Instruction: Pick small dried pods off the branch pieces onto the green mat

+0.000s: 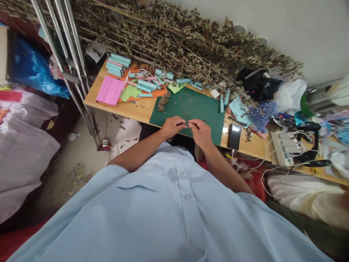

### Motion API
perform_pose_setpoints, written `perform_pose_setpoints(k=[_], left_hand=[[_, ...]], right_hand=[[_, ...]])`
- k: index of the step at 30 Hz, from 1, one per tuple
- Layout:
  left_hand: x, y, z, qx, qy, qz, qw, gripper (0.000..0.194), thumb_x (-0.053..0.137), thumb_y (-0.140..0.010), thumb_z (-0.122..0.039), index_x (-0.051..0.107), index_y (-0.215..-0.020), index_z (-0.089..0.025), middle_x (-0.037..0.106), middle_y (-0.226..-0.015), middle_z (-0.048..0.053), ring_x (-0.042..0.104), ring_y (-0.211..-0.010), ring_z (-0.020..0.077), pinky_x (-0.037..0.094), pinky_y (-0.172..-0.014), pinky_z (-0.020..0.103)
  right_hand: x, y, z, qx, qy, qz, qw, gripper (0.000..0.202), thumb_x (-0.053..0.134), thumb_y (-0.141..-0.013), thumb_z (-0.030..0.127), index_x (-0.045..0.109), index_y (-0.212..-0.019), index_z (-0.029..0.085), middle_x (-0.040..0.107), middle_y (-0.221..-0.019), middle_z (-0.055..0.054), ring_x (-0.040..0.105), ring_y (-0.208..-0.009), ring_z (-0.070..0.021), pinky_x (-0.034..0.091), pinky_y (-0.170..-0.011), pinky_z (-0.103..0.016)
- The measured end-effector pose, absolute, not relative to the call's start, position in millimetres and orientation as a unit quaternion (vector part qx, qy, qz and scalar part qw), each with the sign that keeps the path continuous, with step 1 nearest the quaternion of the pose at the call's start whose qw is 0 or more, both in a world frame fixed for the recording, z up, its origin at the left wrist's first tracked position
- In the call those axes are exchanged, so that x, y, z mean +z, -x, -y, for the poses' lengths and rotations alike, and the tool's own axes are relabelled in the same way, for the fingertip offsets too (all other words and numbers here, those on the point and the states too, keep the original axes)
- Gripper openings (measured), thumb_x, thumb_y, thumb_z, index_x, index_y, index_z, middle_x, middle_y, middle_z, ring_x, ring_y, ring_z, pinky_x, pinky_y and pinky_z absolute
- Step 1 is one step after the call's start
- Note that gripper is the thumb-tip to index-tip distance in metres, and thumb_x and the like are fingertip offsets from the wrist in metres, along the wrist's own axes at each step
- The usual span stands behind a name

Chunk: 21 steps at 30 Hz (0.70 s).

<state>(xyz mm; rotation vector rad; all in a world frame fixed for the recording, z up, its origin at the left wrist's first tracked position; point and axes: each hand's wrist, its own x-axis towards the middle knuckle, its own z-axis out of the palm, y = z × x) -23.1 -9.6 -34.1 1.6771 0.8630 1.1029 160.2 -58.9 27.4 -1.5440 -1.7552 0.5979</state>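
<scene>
Over the front edge of a green mat, my left hand and my right hand are close together, fingertips nearly meeting. Each hand is closed in a pinch. Something small and dark shows at the fingers of my left hand, too small to name. What my right hand pinches is hidden by its fingers. A clump of dried plant matter lies on the mat's left part, beyond my left hand. Small dark crumbs are scattered on the mat.
Blue and pink paper rolls and a pink sheet lie at the left. Dried stalks stretch along the back. To the right are a phone, blue string and a power strip. Metal poles stand left.
</scene>
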Motion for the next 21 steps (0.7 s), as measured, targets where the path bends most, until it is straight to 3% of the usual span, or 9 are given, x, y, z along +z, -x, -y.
perform_pose_setpoints(k=[9,17,21], left_hand=[[-27,25,11,0.438,-0.677,-0.364,0.466,0.015,0.076,-0.09,-0.033,0.079,-0.088,-0.018,0.07,-0.08,0.003,0.063,-0.074,0.0131,0.048,-0.07,0.025],[-17,26,1,0.451,-0.439,-0.396,0.668,0.039,0.082,-0.084,-0.051,0.07,-0.091,-0.014,0.068,-0.067,0.0,0.06,-0.052,0.0099,0.047,-0.05,0.023],[3,32,-9,0.475,-0.307,-0.393,0.725,0.05,0.077,-0.086,-0.064,0.064,-0.089,-0.015,0.075,-0.081,0.005,0.056,-0.049,0.0053,0.04,-0.044,0.021]], right_hand=[[35,-156,53,0.174,0.549,0.755,0.313,0.02,0.057,-0.104,0.036,0.075,-0.104,0.026,0.078,-0.109,-0.008,0.073,-0.103,-0.0245,0.058,-0.099,-0.043],[25,-172,54,0.175,0.619,0.68,0.352,0.02,0.063,-0.098,0.038,0.077,-0.101,0.023,0.078,-0.101,-0.008,0.073,-0.092,-0.0244,0.06,-0.09,-0.042],[11,-182,64,0.184,0.63,0.664,0.357,0.022,0.064,-0.096,0.041,0.078,-0.098,0.023,0.079,-0.099,-0.008,0.073,-0.089,-0.0253,0.06,-0.087,-0.044]])
